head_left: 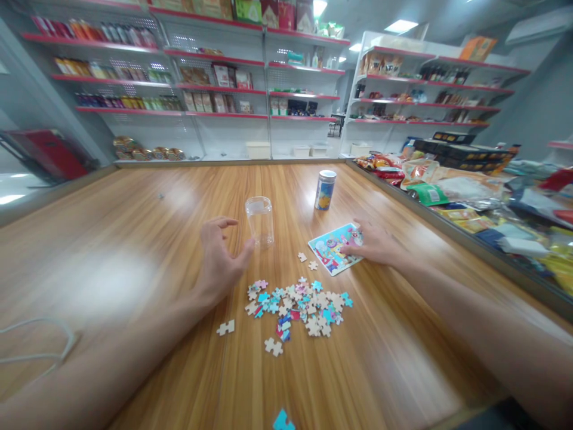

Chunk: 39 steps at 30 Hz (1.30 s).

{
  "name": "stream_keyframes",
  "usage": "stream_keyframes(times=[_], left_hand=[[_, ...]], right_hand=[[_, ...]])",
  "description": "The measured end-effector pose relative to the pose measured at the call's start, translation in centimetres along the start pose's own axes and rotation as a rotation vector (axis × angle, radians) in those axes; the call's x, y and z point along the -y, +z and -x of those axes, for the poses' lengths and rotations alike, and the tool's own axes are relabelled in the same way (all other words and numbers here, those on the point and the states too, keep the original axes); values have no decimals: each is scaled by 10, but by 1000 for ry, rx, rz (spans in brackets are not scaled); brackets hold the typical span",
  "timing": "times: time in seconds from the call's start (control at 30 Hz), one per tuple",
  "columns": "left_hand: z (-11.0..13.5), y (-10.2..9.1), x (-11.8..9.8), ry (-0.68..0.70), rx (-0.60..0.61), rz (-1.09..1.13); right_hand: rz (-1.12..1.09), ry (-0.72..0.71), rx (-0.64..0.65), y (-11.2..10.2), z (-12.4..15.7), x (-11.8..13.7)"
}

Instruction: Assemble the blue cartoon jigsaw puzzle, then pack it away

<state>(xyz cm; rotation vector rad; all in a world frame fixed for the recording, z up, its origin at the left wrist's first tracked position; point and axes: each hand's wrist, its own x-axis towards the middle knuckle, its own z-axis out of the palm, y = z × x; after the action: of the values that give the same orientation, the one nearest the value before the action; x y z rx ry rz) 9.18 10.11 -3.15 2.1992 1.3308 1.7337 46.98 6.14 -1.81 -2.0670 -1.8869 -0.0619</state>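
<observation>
My left hand (220, 254) is open, its thumb and fingers spread just left of a clear plastic cup (261, 222) that stands upright. Its thumb tip comes close to the cup's lower side; whether they touch I cannot tell. A colourful picture card (333, 249) is at the right, with my right hand (373, 242) on its right side, thumb over the printed face and fingers at the far edge. Between my forearms lies a loose heap of jigsaw puzzle pieces (298, 306), some blue or pink, others bare wood-coloured. Several pieces lie apart from the heap, one blue piece (283, 420) nearest me.
Behind the card stands a printed can (325, 190) with a silver lid. A white cable (62, 343) lies at the left on the wooden table (179, 191). Packaged goods (461, 179) fill the surface beyond the right edge. Stocked shelves (224, 89) line the back.
</observation>
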Motion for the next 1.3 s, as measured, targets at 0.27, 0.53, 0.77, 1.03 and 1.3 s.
stream_keyframes(times=[0.27, 0.53, 0.77, 1.03, 1.3], left_hand=[[12, -8, -37, 237, 52, 153], [23, -6, -70, -338, 520, 612], [17, -8, -85, -772, 415, 1194], [15, -14, -88, -963, 722, 1260], [18, -23, -101, -730, 1064, 981]], right_hand=[[-630, 111, -63, -24, 3, 29], [-1560, 107, -19, -51, 49, 94], [-1627, 56, 268, -47, 69, 101], [-1533, -303, 418, -37, 75, 99], [-1346, -574, 245, -48, 94, 117]])
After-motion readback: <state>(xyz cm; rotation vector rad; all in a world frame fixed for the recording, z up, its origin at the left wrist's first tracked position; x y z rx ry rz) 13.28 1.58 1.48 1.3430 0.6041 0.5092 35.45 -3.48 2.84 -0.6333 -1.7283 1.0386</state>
